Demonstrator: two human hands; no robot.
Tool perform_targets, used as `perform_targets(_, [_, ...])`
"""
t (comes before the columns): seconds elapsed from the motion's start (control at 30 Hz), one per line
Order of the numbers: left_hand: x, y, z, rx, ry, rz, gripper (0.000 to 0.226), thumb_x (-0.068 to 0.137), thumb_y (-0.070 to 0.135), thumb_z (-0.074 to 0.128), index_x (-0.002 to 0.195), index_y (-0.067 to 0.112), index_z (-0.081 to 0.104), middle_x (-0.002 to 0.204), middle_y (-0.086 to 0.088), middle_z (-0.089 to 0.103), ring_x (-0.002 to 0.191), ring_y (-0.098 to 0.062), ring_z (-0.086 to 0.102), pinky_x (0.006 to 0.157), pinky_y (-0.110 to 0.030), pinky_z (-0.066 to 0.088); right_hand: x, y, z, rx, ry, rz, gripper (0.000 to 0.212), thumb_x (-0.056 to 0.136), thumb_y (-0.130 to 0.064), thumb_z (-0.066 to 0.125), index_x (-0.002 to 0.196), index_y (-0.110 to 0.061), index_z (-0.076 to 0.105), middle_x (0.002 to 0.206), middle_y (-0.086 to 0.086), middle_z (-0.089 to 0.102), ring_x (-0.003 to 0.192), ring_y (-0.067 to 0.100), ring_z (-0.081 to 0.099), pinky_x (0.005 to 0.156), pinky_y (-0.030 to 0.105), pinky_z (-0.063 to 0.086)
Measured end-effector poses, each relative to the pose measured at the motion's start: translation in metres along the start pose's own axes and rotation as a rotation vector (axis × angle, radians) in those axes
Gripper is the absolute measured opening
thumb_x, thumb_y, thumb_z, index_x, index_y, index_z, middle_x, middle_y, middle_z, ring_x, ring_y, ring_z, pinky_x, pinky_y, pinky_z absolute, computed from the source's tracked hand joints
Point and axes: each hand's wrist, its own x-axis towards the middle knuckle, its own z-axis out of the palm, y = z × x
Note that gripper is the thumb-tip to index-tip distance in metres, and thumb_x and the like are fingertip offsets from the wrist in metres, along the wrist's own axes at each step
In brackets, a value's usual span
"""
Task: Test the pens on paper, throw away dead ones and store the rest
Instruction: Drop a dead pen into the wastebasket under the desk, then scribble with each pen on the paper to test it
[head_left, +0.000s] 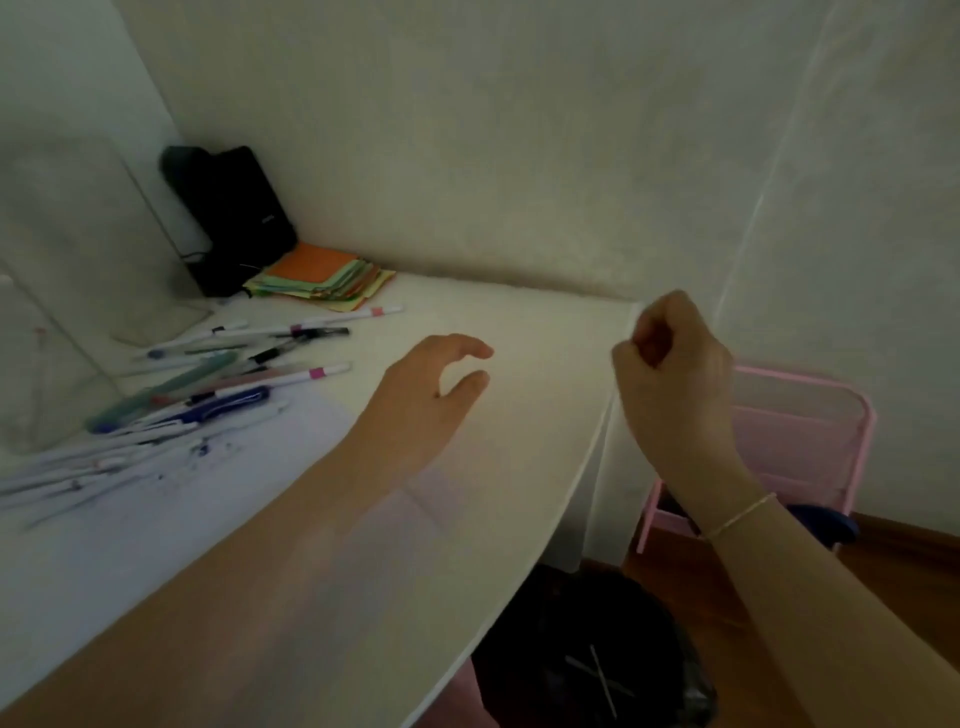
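While we only get the one head view, it shows plenty. Our left hand (431, 384) hovers over the white desk (519, 415), fingers (467, 347) relaxed and loosely curved with the thumb apart from them, holding nothing. Our right hand (670, 374) is up past the desk's right edge, fingers curled into a loose fist; the frame is blurry, so we can't tell for sure if anything tiny is pinched in there, but no pen shows. A thin bracelet (740, 517) sits on that wrist.

The pens (228, 379) lie in a messy pile on the left side of the desk, well apart from both hands, mostly white barrels with a dark blue one and a long teal one mixed in. Some of them rest on the sheet of paper (156, 519), which has blue scribbles on it near the pile.

Back in the corner there's a stack of coloured sticky notes (322, 278), orange on top, just beside a black box-like thing (234, 213) against the wall. Down below the desk edge sits a black bin (587, 649) with a couple of thin sticks in it, probably pens, too dim to tell. A pink wire rack (800, 441) stands on the floor behind our right hand.
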Motion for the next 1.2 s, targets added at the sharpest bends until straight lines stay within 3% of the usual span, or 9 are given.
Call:
perform_targets(0.1, [-0.023, -0.036, -0.043, 0.138, 0.099, -0.038, 0.02, 0.092, 0.018, 0.055, 0.105, 0.032, 0.058, 0.114, 0.014, 0.055, 0.082, 0.009, 0.051, 0.069, -0.004, 0.034, 0.007, -0.053, 0.048, 0.053, -0.136, -0.176, 0.019, 0.074, 0.0, 0.057, 0.073, -0.016, 0.048, 0.062, -0.007, 0.044, 0.058, 0.013, 0.042, 0.058, 0.031, 0.038])
perform_targets(0.2, [-0.055, -0.08, -0.083, 0.306, 0.171, -0.096, 0.019, 0.089, 0.01, 0.058, 0.102, 0.023, 0.064, 0.114, 0.006, 0.058, 0.098, -0.007, 0.057, 0.084, -0.013, 0.036, 0.0, -0.085, 0.11, 0.039, -0.376, -0.33, 0.021, 0.074, -0.002, 0.059, 0.093, -0.012, 0.059, 0.089, 0.006, 0.056, 0.08, 0.024, 0.054, 0.073, 0.037, 0.046])
perform_targets(0.27, [-0.073, -0.104, -0.106, 0.42, 0.233, -0.102, 0.017, 0.083, 0.007, 0.062, 0.096, 0.017, 0.068, 0.107, -0.002, 0.062, 0.092, -0.02, 0.061, 0.082, -0.018, 0.039, -0.01, -0.098, 0.15, -0.034, -0.574, -0.397, 0.03, 0.081, -0.004, 0.057, 0.111, -0.009, 0.057, 0.111, 0.012, 0.053, 0.1, 0.028, 0.053, 0.086, 0.035, 0.041])
perform_targets(0.4, [-0.105, -0.14, -0.136, 0.465, 0.3, -0.164, 0.032, 0.078, 0.029, 0.045, 0.091, 0.014, 0.069, 0.094, -0.006, 0.064, 0.084, -0.027, 0.063, 0.077, -0.034, 0.051, -0.032, -0.121, 0.21, -0.243, -0.809, -0.51, 0.038, 0.088, -0.003, 0.049, 0.125, -0.008, 0.051, 0.127, 0.013, 0.047, 0.118, 0.032, 0.044, 0.098, 0.04, 0.039])
perform_targets(0.5, [-0.118, -0.153, -0.139, 0.434, 0.35, -0.219, 0.033, 0.076, 0.028, 0.042, 0.09, 0.015, 0.069, 0.094, -0.003, 0.061, 0.084, -0.024, 0.062, 0.076, -0.038, 0.052, -0.044, -0.133, 0.236, -0.407, -0.894, -0.614, 0.035, 0.086, -0.005, 0.051, 0.12, -0.009, 0.053, 0.124, 0.013, 0.048, 0.117, 0.031, 0.043, 0.095, 0.037, 0.037])
perform_targets(0.77, [-0.119, -0.16, -0.135, 0.391, 0.376, -0.208, 0.026, 0.08, 0.029, 0.047, 0.092, 0.018, 0.068, 0.097, 0.001, 0.059, 0.089, -0.018, 0.057, 0.08, -0.038, 0.049, -0.053, -0.145, 0.253, -0.616, -0.875, -0.773, 0.031, 0.084, -0.022, 0.055, 0.114, -0.015, 0.055, 0.122, 0.007, 0.045, 0.119, 0.027, 0.037, 0.1, 0.037, 0.025])
perform_targets(0.87, [-0.121, -0.161, -0.134, 0.396, 0.388, -0.2, 0.02, 0.079, 0.026, 0.052, 0.093, 0.019, 0.063, 0.098, 0.0, 0.057, 0.089, -0.02, 0.056, 0.078, -0.036, 0.047, -0.042, -0.154, 0.248, -0.541, -0.886, -0.682, 0.018, 0.078, -0.025, 0.06, 0.096, -0.02, 0.057, 0.102, 0.002, 0.056, 0.103, 0.022, 0.052, 0.089, 0.032, 0.035])
perform_targets(1.03, [-0.119, -0.161, -0.136, 0.438, 0.515, -0.223, 0.03, 0.084, 0.034, 0.042, 0.11, 0.023, 0.051, 0.101, 0.002, 0.06, 0.093, -0.018, 0.053, 0.083, -0.029, 0.036, -0.025, -0.178, 0.226, 0.003, -1.041, -0.198, 0.009, 0.074, -0.011, 0.071, 0.076, -0.02, 0.07, 0.077, 0.002, 0.07, 0.065, 0.012, 0.061, 0.056, 0.015, 0.049])
perform_targets(1.2, [-0.115, -0.155, -0.142, 0.41, 0.6, -0.155, 0.036, 0.094, 0.031, 0.035, 0.11, 0.016, 0.064, 0.081, 0.007, 0.068, 0.075, -0.013, 0.059, 0.094, -0.027, 0.034, -0.038, -0.186, 0.226, 0.814, -0.934, 0.192, 0.01, 0.086, -0.014, 0.062, 0.083, -0.009, 0.07, 0.077, 0.008, 0.067, 0.077, 0.017, 0.063, 0.076, 0.023, 0.055])
